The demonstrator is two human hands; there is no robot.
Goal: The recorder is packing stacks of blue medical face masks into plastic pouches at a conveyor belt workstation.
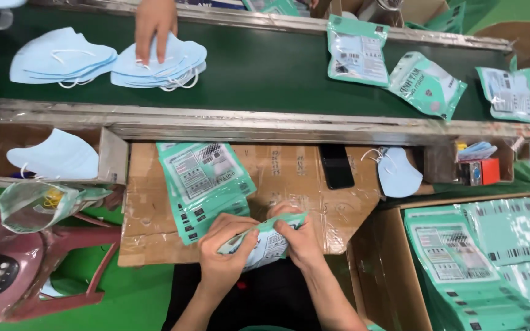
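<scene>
Pinching the top edge of a light, floppy teal mask pouch [269,238] at lower centre, the left hand [227,252] and right hand [300,240] grip its slick film above the cardboard-covered table [289,178], beside stacked pouches [203,184].

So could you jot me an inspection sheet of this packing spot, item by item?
Surface: taped cardboard sheet below a green conveyor belt.
Job's things: green pouch held by left hand and right hand; pouch stack beside.
Clutter: black phone, loose blue mask.
Fingers: both pinch the pouch's top edge.
Cables: nothing seen.
Surroundings: another person's hand on mask pile; box of filled pouches.
</scene>
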